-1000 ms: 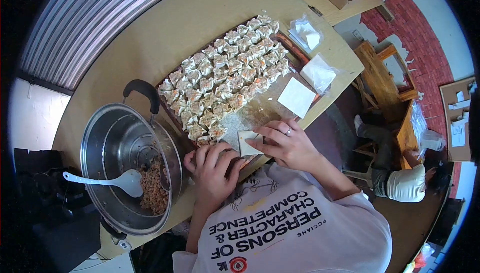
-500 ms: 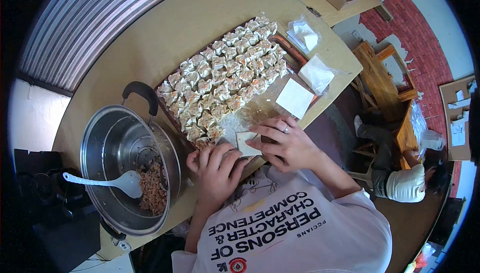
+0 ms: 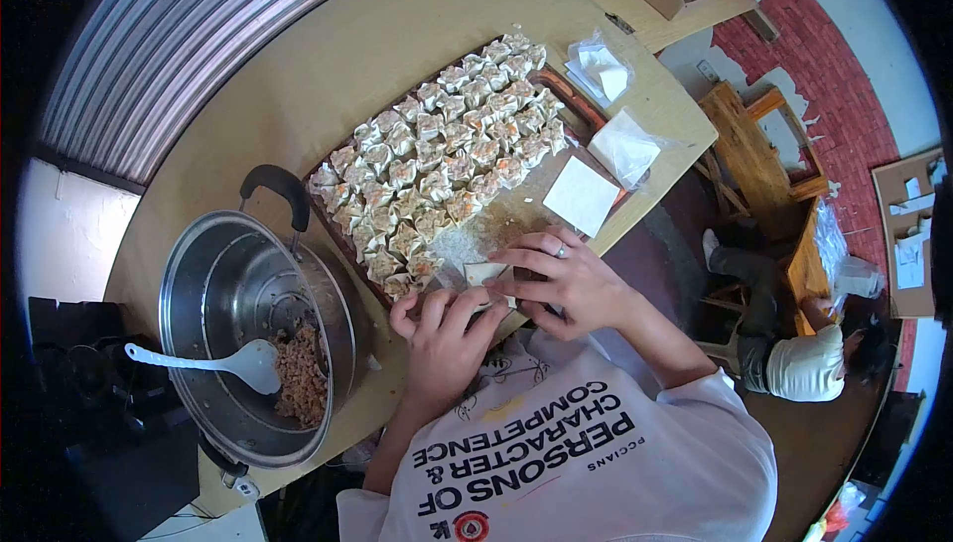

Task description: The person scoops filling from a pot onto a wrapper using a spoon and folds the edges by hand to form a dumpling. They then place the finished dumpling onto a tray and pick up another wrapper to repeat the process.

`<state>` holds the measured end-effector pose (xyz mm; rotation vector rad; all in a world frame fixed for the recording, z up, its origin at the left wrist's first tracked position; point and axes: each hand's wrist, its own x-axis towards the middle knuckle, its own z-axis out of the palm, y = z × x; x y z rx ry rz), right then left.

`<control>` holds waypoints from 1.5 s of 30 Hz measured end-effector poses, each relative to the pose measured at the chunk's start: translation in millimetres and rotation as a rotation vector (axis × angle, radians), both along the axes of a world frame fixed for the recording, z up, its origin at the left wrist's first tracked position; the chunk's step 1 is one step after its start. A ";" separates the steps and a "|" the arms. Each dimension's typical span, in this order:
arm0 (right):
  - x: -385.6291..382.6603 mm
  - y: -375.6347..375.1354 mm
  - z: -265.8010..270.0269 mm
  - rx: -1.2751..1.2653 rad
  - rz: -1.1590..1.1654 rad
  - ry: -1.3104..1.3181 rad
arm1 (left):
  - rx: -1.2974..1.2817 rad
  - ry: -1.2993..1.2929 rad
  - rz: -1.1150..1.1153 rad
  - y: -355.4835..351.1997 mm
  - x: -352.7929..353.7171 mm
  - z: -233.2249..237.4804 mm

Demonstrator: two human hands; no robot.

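Observation:
At the tray's near edge, a square dumpling wrapper lies between my two hands, partly covered by fingers. My left hand pinches its left and near side with bent fingers. From the right, my right hand, with a ring on one finger, grips the opposite edge. Any filling inside the wrapper is hidden. Just beyond, rows of filled dumplings cover most of the brown tray. A stack of white wrappers rests on the tray's right part, past my right hand.
To the left stands a big steel pot holding ground meat filling and a white spatula. Plastic-bagged wrappers sit at the tray's right corner, another bag beyond. Another person is off to the right.
My left fingers have moved right and inward over the wrapper, closer to my right hand. The wrapper's near part looks folded up, with less of it showing.

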<state>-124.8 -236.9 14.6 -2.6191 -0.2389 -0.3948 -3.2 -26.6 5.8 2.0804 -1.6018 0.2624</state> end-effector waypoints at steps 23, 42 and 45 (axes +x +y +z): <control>8.8 9.7 -8.8 0.160 -0.120 -0.107 | 0.074 0.238 0.231 17.3 5.3 14.3; 7.7 -0.4 -10.4 0.175 -0.049 -0.093 | -0.004 0.165 0.072 7.5 19.6 10.9; 7.7 1.5 -13.0 0.195 -0.085 -0.084 | 0.003 0.175 0.064 6.9 19.9 12.3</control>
